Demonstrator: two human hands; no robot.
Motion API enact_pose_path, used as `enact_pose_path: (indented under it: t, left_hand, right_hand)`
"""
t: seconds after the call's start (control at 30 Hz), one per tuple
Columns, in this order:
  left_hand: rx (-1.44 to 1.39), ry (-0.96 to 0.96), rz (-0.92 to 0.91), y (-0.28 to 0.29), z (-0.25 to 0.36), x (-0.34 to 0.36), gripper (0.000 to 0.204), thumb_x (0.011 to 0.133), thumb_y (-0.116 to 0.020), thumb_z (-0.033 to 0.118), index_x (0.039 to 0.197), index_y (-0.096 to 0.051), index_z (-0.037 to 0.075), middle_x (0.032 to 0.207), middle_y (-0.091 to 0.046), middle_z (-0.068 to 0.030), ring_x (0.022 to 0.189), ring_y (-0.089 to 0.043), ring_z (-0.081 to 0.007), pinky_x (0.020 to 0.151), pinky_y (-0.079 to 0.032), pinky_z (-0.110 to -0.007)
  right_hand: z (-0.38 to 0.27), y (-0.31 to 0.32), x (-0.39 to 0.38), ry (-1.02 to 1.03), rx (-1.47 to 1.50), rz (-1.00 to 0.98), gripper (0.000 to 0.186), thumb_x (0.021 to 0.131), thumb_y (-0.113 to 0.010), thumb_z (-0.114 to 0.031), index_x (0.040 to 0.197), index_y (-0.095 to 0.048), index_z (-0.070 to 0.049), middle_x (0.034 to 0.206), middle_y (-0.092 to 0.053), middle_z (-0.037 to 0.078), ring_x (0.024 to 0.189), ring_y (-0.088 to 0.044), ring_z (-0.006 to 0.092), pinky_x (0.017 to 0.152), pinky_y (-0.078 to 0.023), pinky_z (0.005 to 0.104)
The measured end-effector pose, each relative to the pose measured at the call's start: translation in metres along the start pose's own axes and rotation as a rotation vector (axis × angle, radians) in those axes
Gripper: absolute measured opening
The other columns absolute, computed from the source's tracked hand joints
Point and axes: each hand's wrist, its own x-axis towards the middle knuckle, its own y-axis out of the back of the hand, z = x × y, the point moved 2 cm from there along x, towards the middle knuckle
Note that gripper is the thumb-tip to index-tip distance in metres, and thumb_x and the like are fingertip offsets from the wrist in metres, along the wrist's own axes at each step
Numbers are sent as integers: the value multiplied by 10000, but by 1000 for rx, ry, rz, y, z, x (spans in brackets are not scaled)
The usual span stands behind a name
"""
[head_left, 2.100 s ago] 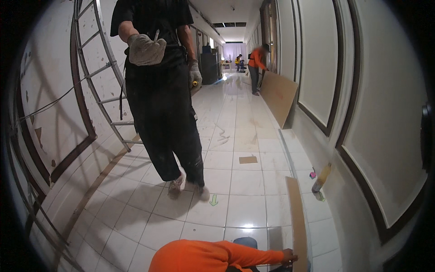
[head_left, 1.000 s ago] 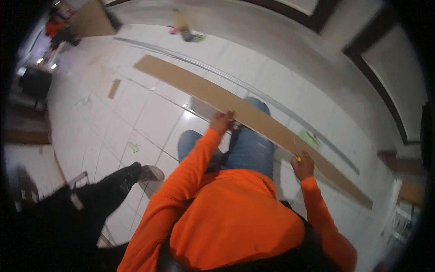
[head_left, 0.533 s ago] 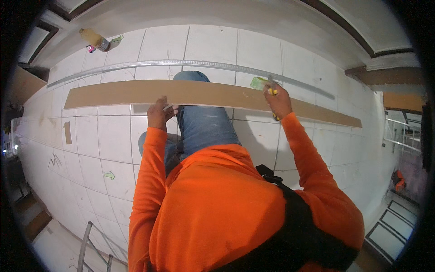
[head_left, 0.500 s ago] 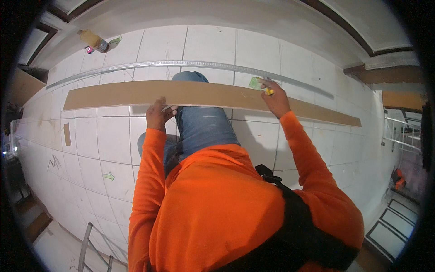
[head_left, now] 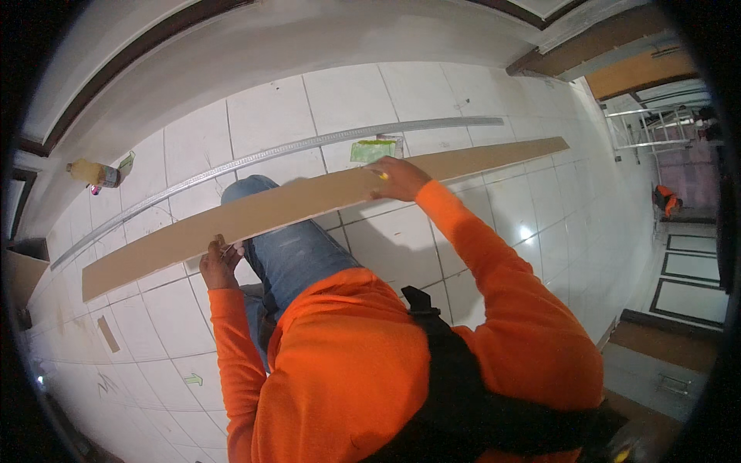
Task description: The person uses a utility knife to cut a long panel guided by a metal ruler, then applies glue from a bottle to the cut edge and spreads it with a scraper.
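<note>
A long brown board strip (head_left: 301, 202) with a pale lower edge lies across my bent knee in blue jeans, its right end pointing far. My left hand (head_left: 220, 264) pinches its near edge left of the knee, thumb and fingertips on the board. Right of the knee, my right hand (head_left: 403, 180) is closed at the strip, its fingers over the brown face. A small yellow thing (head_left: 383, 176) shows between those fingers; most of it is hidden, so its kind cannot be told.
Beyond the strip, a long perforated metal profile (head_left: 285, 145) lies on white floor tiles. A green packet (head_left: 373, 150) rests beside it. At far left stands a bottle of yellowish liquid (head_left: 94, 173) near the wall. A small brown offcut (head_left: 108, 334) and a green arrow sticker (head_left: 193, 379) are on the floor.
The view has turned, so the strip now slants up to the right. My right hand has come down from above the strip onto its face; my left hand stays at the near edge.
</note>
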Motion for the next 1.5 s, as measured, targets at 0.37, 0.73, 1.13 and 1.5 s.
enact_pose_path:
  t: [0.37,0.73,1.13,1.5]
  left_hand:
    - [-50,-34,498,117,108,-50,354,876,-608,354,919,-581,4,740,-606,-97,526,-629,-206,466,-522,-283]
    - [-331,58,453,129,33,-121,377,931,-469,292,1167,-541,7,954,-624,-172,730,-634,-238,630,-549,-342]
    - [-737,286,901,229,-128,-202,267,901,-516,237,1065,-554,30,847,-617,-99,672,-598,-194,580,-525,-314]
    - [-1033,252,952,295,-201,-160,179,894,-504,153,996,-536,9,840,-620,-112,604,-542,-165,494,-439,-296]
  right_hand:
    - [8,-10,-27,254,-372,43,643,609,-795,-212,1185,-542,-81,1163,-575,156,1078,-529,368,911,-455,446]
    - [-90,53,42,499,-350,-27,186,740,-690,-109,785,-560,16,723,-590,193,650,-543,384,639,-454,426]
    - [-231,-40,123,661,-331,-134,230,748,-671,-201,772,-521,-29,743,-587,209,745,-568,428,647,-441,494]
    - [-464,-254,264,670,-456,-140,223,757,-643,-209,842,-547,-26,793,-628,203,783,-608,405,700,-481,488]
